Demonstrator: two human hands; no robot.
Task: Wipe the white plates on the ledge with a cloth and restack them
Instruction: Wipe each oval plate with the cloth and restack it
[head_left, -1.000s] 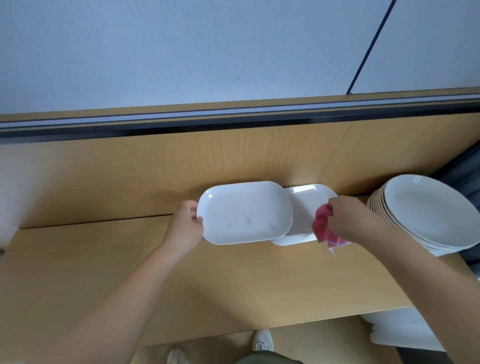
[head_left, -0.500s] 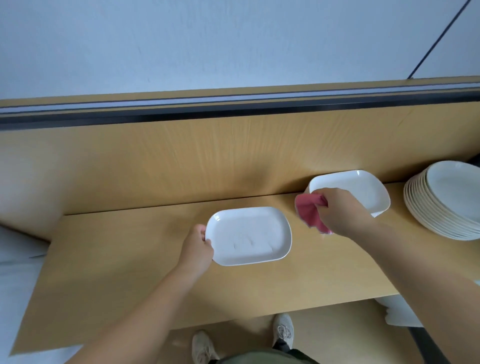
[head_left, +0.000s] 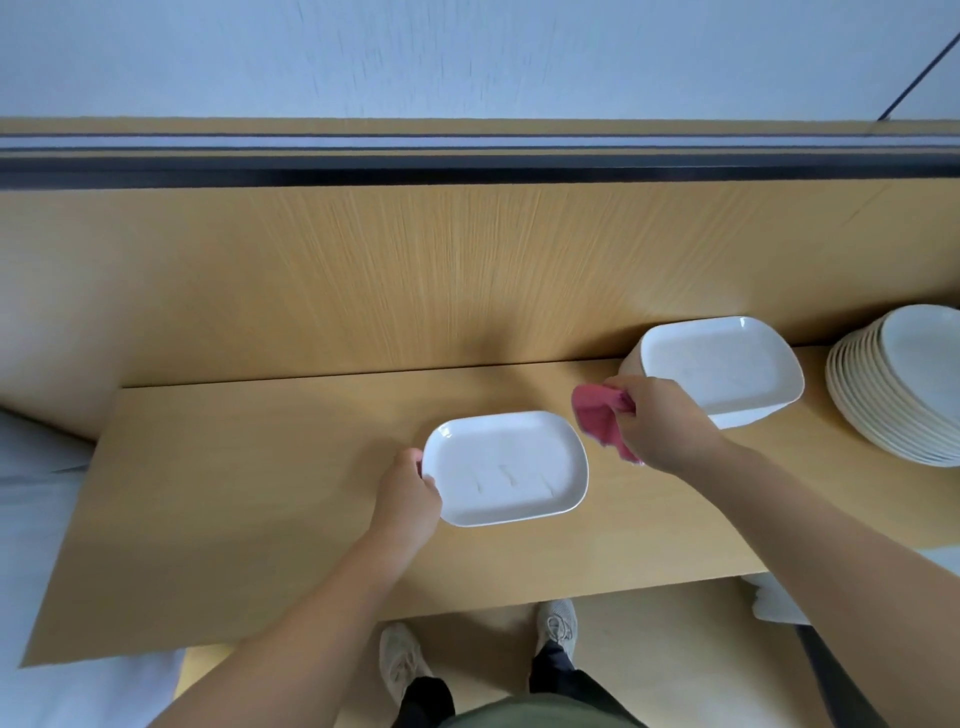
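- White rectangular plate (head_left: 506, 467) lies flat on the wooden worktop (head_left: 249, 493), straight ahead of me.
- My left hand (head_left: 410, 499) grips its rim at 9 o'clock, fingers curled round the edge.
- My right hand (head_left: 657, 426) has its fingers clenched on a bunched pink cloth (head_left: 600, 418), at 2 o'clock of that plate, just beside its corner.
- Farther out at 2 o'clock sits a stack of rectangular plates (head_left: 722, 369); at its 3 o'clock, a stack of round plates (head_left: 904, 384).
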